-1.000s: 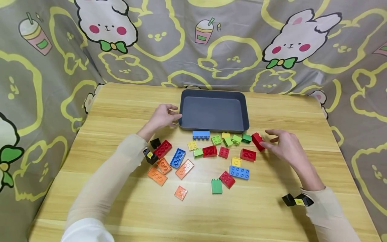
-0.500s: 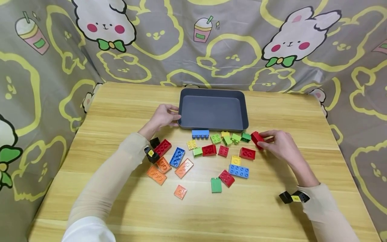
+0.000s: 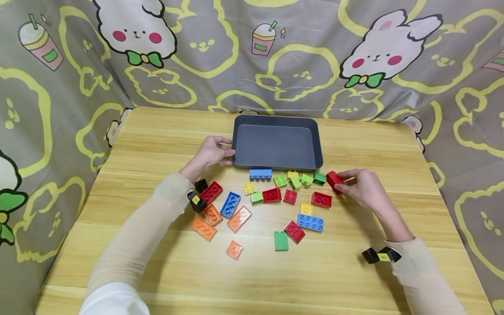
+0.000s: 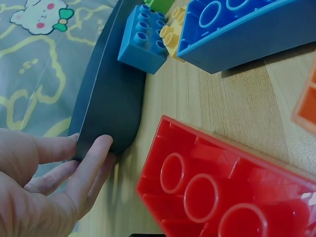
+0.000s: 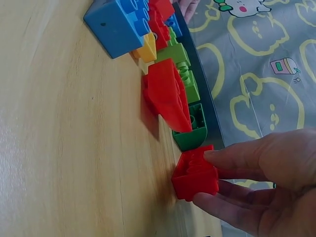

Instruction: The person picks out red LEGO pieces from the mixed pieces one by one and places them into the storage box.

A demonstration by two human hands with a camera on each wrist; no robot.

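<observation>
My right hand (image 3: 361,186) pinches a red toy brick (image 5: 195,175) between thumb and fingers, just off the front right corner of the dark grey tray (image 3: 275,167). In the right wrist view that brick overlaps the dark green brick (image 5: 191,134) beside it. At the tray's left side, my left hand (image 3: 210,152) touches the outer wall with fairly straight fingers, as the left wrist view shows. Below this hand lies an upturned red brick (image 4: 217,187), with a blue brick (image 3: 230,204) nearby. Another red brick (image 3: 321,200) lies left of my right hand.
Several bricks spread in front of the tray, among them a blue one (image 3: 260,174) at its front wall. Orange bricks (image 3: 203,228) lie at the left, and a green one (image 3: 281,241) sits nearer me. A patterned curtain (image 3: 220,52) hangs behind the wooden table (image 3: 252,284).
My right hand has moved left onto the red brick and closed its fingers on it. The left hand has stayed at the tray's side.
</observation>
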